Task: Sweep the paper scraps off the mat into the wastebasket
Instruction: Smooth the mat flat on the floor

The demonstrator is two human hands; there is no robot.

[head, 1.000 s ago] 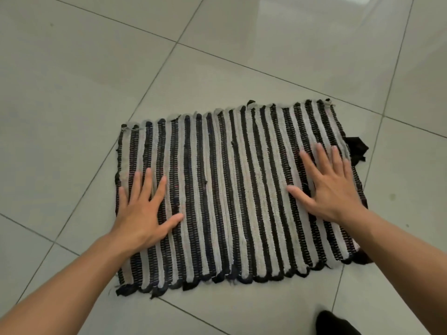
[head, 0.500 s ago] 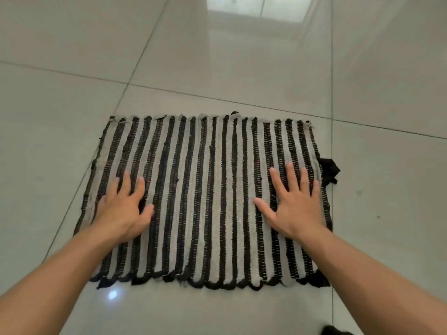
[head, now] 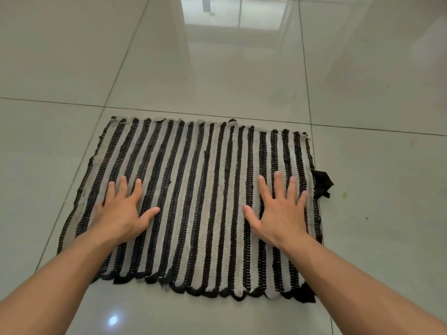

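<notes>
A black-and-cream striped woven mat (head: 198,189) lies flat on the tiled floor. My left hand (head: 121,211) rests palm down on its left part, fingers spread, holding nothing. My right hand (head: 280,211) lies palm down on its right part, fingers spread too. No paper scraps show on the mat, and no wastebasket is in view.
Glossy pale floor tiles (head: 217,68) surround the mat on all sides. A black fabric scrap (head: 321,184) sticks out from the mat's right edge. A small greenish spot (head: 344,195) marks the tile to the right.
My view has swung so the mat now sits square in front of me and more floor shows beyond it. Both hands stay flat on the mat, slightly nearer its middle rows.
</notes>
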